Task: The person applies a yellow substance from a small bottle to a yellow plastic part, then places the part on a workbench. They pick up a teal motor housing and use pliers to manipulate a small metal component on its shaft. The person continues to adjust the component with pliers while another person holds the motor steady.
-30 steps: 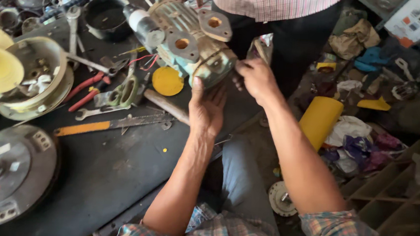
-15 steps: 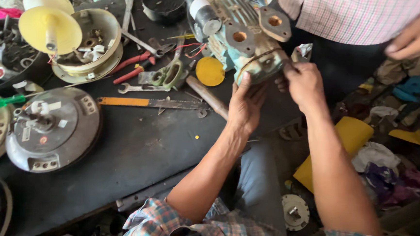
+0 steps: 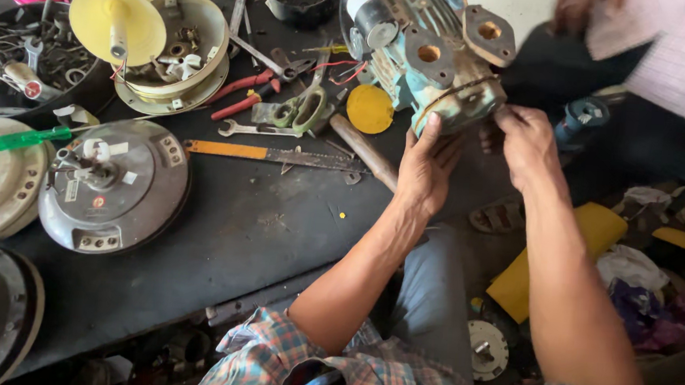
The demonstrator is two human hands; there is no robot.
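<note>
- Here, the left hand (image 3: 427,170) was clamped on the near end of a pale green water pump motor (image 3: 434,59), palm under its rim and thumb pressed up its side.
- The right hand (image 3: 526,144) gripped the same end from the other side, fingers curled over the casing edge; neither hand was free.
- The pump lay tilted at the far right corner of the dark desk (image 3: 254,219), its held end hanging out past the desk edge and its two rusty flanged ports (image 3: 491,31) facing upward.
- Just left of the pump lay a yellow disc (image 3: 370,108), and a wooden hammer handle (image 3: 365,153) ran diagonally toward the left wrist.
- Further left sat green-handled pliers (image 3: 300,112), red-handled pliers (image 3: 241,99), a spanner (image 3: 247,130) and a flat file with an orange handle (image 3: 273,155).
- A grey ceiling-fan motor housing (image 3: 113,186) lay well apart on the left, with a green-handled screwdriver (image 3: 29,138) beside it and a yellow funnel-like part (image 3: 117,22) behind.
- Another person in a striped shirt (image 3: 667,62) stood across the corner, a hand blurred near the top.
- Judging by the overhang, handling it well called for both hands keeping even pressure on opposite sides, the weight resting on the desk, and the loose red wires (image 3: 342,67) kept from snagging.
</note>
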